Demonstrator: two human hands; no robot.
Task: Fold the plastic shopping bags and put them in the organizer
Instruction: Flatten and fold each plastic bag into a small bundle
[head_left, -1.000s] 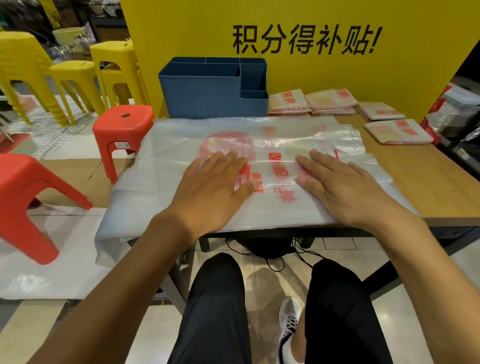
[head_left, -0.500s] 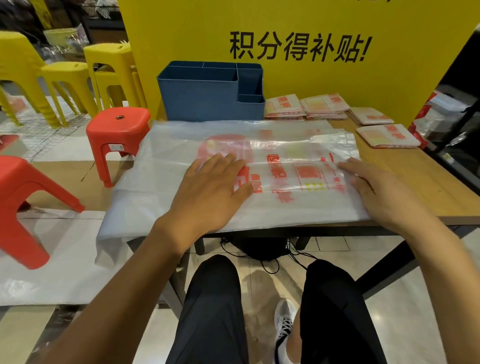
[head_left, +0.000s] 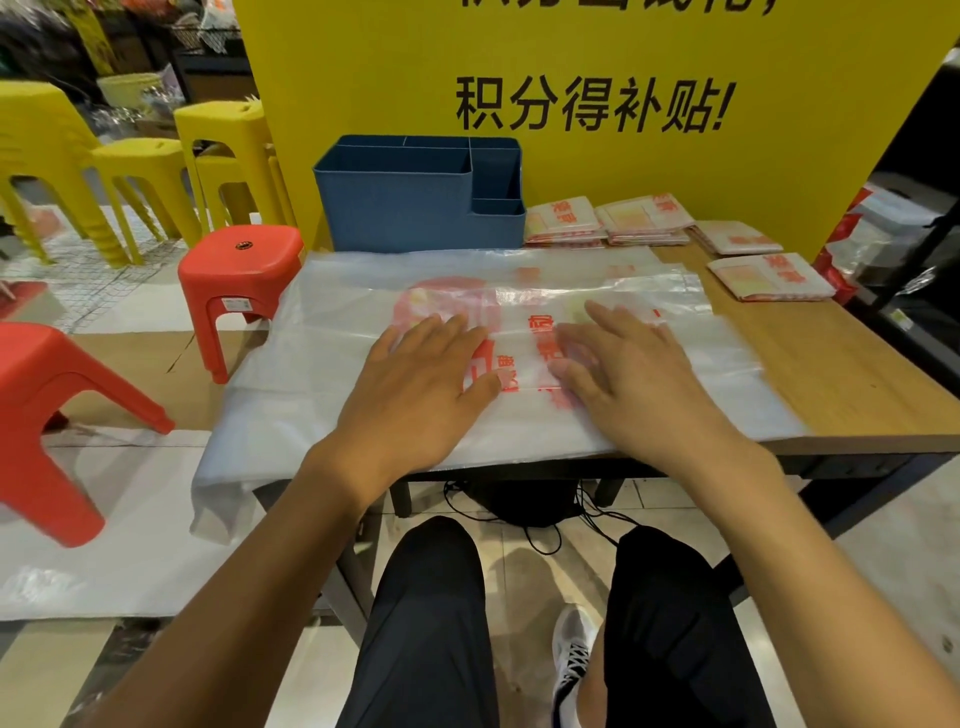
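1. Near edge: left hand (head_left: 415, 395) flat, fingers straight and spread, palm down on the plastic bag (head_left: 322, 364); likely pinning the sheet against sliding.
2. Right hand (head_left: 628, 379) likewise flat and splayed, just beside the left, thumbs nearly meeting; holding nothing, pressing only. Probably smoothing out air before a fold.
3. Bag spread wide across the wooden table (head_left: 852, 374), left end hanging over the table's left edge; red print showing between the hands. Unfolded or partly folded: cannot tell.
4. Further back: blue organizer (head_left: 410, 213) upright against the yellow board (head_left: 779, 171), compartments open on top, within forward reach. Contents not visible.
5. Right of organizer: folded bags (head_left: 644, 221) in small flat stacks, apart from it, presumably awaiting loading.
6. Judgement: folding stage, no bag seen in the organizer yet.
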